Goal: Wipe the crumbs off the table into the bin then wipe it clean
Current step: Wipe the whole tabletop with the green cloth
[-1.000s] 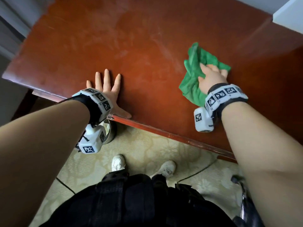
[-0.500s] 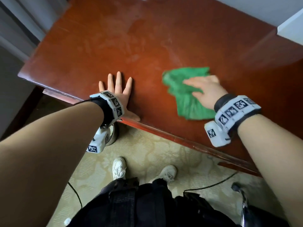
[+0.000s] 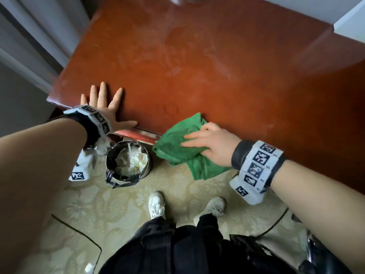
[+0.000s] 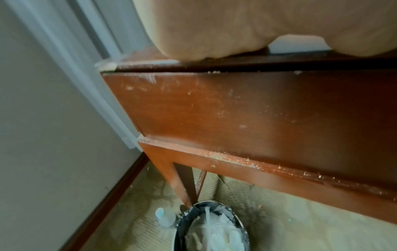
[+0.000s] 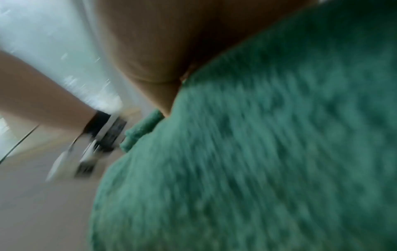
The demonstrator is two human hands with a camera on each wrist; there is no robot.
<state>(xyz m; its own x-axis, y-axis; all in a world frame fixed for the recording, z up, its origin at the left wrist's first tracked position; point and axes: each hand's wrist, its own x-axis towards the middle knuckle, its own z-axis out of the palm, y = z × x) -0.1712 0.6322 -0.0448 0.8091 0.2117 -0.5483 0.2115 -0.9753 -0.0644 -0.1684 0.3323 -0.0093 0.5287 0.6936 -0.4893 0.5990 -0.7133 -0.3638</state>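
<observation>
My left hand (image 3: 102, 107) lies flat with fingers spread on the red-brown table (image 3: 197, 66) near its front left corner; its palm (image 4: 236, 25) fills the top of the left wrist view. At the table's front edge my right hand (image 3: 209, 147) holds the green cloth (image 3: 173, 143), fingers laid over it and pointing left. Much of the cloth hangs past the edge. It fills the blurred right wrist view (image 5: 257, 152). A round metal bin (image 3: 149, 165) with a black liner and white paper stands on the floor just left of the cloth. Crumbs (image 4: 225, 156) dot the table's front ledge.
A wall and door frame (image 3: 39, 46) close off the table's left side. A black cable (image 3: 79, 230) crosses the patterned carpet by my white shoes (image 3: 156, 204). A pale bottle (image 4: 161, 219) lies beside the bin (image 4: 178, 229). A white object (image 3: 351, 22) sits back right.
My right hand has swept the green cloth from the table's middle right down and left to the front edge by the bin. The left hand has stayed flat on the table.
</observation>
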